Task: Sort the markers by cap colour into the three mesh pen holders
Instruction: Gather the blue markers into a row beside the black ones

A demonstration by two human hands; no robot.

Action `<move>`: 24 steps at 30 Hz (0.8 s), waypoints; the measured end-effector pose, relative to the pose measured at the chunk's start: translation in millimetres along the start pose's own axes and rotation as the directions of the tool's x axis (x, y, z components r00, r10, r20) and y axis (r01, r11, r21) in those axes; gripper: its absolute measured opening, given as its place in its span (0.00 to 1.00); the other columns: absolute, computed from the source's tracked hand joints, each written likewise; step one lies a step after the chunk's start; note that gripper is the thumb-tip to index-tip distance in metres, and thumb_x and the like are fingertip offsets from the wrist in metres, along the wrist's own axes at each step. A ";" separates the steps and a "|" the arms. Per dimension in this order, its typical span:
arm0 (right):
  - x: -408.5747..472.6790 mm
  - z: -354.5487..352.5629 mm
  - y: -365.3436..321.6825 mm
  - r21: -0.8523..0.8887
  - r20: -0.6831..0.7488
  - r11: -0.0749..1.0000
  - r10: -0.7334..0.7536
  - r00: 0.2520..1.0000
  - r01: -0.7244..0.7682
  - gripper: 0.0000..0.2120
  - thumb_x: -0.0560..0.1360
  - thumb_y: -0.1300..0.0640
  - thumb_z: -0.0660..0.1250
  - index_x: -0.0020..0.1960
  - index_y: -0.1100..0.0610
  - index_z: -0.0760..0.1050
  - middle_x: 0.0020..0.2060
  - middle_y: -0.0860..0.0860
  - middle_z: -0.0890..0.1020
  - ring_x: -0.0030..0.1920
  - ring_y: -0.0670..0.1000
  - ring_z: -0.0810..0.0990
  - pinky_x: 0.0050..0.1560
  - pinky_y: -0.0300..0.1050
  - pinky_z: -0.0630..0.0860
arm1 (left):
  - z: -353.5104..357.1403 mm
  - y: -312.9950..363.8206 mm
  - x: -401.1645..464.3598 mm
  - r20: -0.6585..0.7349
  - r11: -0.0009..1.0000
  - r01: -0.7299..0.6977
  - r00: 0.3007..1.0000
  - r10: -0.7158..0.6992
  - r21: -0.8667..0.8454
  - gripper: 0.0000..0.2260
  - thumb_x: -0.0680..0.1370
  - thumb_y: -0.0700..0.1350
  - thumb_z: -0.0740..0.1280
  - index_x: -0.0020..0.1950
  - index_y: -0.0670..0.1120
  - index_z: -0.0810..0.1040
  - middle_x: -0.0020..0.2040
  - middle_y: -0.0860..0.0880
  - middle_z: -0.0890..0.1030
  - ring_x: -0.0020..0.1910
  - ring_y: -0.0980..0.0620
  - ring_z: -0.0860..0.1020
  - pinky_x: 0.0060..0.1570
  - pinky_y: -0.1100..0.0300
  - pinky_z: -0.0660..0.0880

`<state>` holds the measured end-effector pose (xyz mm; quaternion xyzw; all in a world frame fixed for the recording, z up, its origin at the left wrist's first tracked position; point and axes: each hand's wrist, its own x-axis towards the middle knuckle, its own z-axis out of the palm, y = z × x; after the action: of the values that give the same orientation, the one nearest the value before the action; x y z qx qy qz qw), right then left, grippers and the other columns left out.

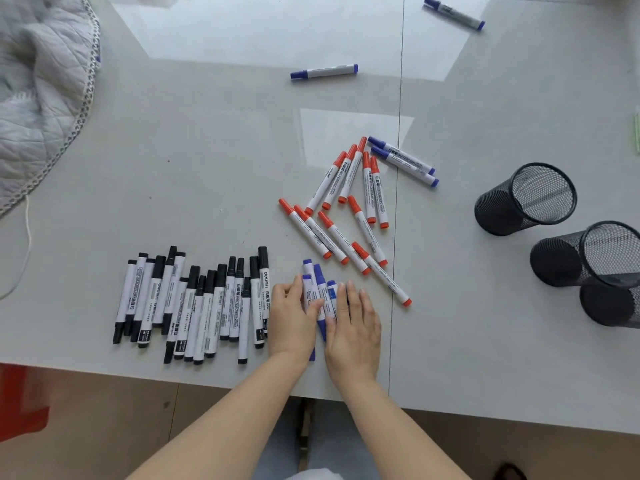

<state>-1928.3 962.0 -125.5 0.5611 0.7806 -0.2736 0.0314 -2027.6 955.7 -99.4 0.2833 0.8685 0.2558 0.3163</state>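
Bare table (214, 161) left-centre; red markers (346, 209) block path toward holders (526, 199), apparently empty.

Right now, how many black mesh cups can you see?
3, all at the table's right side: one mesh cup farthest back, one nearer, one nearest, partly cut off by the edge.

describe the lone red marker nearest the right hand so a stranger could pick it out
Start at the scattered pile of red-capped markers in the middle of the grey table. Follow it toward the near edge to the marker lying lowest and furthest right. It slants alone, red cap up-left, red end plug pointing down-right, just beyond the right hand, apart from the blue markers between the hands.
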 end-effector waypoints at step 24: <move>48.5 -104.2 -7.1 -0.041 -0.257 0.979 -0.202 0.945 0.199 0.19 0.67 0.58 0.72 0.57 0.56 0.75 0.52 0.51 0.79 0.53 0.53 0.78 0.52 0.48 0.77 | -64.4 68.5 76.4 0.082 0.885 -0.206 0.978 0.190 0.418 0.26 0.78 0.52 0.60 0.74 0.49 0.54 0.66 0.48 0.64 0.62 0.50 0.69 0.50 0.56 0.72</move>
<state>-1925.6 1050.3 -51.6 0.5096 0.8328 -0.1939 -0.0951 -2098.5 1037.1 -44.6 0.4373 0.8635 0.0862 0.2361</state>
